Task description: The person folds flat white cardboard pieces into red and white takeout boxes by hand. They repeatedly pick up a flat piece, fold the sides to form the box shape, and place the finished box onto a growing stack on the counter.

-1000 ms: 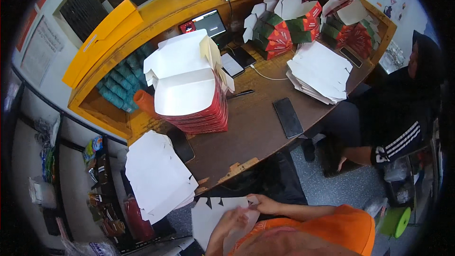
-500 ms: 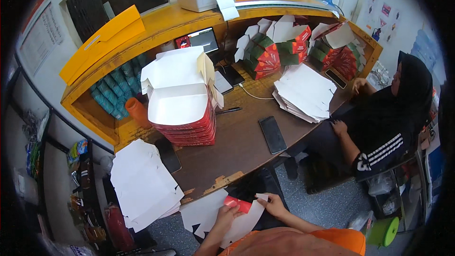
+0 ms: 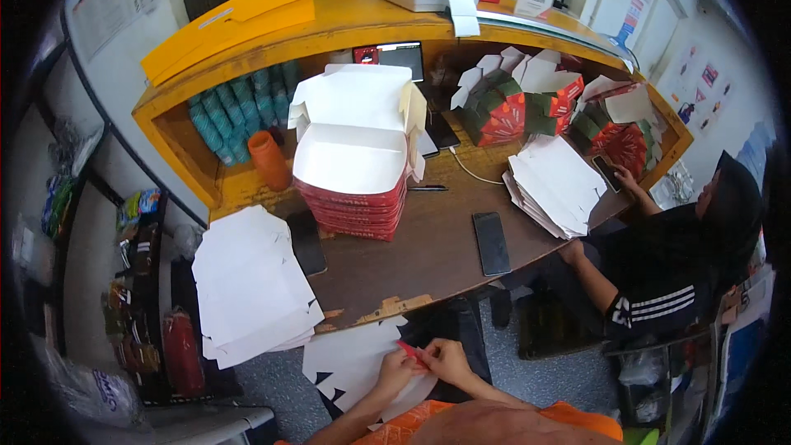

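Grip: left hand (image 3: pixel 396 372) and right hand (image 3: pixel 449 360) pinch the flat white-and-red cardboard blank (image 3: pixel 354 360)
Blank: near, below the brown wooden counter (image 3: pixel 441 239)
Open red cardboard boxes (image 3: pixel 350 213): left, stacked, white interior upward
Yellow wooden compartment (image 3: pixel 177 152): far left, containing teal cylinders (image 3: pixel 224 119)

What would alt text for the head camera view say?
A person's left hand and right hand meet at a red flap of a white cardboard box blank, below a brown desk's edge. On the desk are a stack of red-and-white boxes, flat white blanks and a black smartphone; a co-worker sits at right.
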Available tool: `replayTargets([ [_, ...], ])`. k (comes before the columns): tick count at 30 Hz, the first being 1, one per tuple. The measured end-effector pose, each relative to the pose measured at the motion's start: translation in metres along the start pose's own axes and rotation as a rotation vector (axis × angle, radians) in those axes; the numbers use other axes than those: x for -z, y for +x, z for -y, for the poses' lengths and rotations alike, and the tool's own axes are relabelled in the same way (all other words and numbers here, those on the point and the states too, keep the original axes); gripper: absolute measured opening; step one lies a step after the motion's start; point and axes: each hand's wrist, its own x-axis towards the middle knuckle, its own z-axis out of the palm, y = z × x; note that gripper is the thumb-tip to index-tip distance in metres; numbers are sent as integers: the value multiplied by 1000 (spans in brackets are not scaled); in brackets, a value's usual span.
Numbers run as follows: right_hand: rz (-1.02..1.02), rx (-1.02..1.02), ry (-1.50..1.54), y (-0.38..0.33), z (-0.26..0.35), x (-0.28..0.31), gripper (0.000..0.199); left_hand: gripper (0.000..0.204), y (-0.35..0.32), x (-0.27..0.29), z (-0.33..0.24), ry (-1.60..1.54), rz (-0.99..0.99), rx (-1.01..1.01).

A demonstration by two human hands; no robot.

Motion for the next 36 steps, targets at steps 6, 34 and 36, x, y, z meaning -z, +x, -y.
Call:
replayTargets([
  [6, 121, -124, 658, 46, -69, -22, 23, 53, -18, 31, -43, 469, 530, -74],
  [34, 82, 643, -121, 59, -32, -19, 15, 39, 17, 34, -10, 683, -424, -558],
  [36, 254, 504, -2, 60, -26, -29, 13, 40, 45, 44, 2, 678, -377, -642],
])
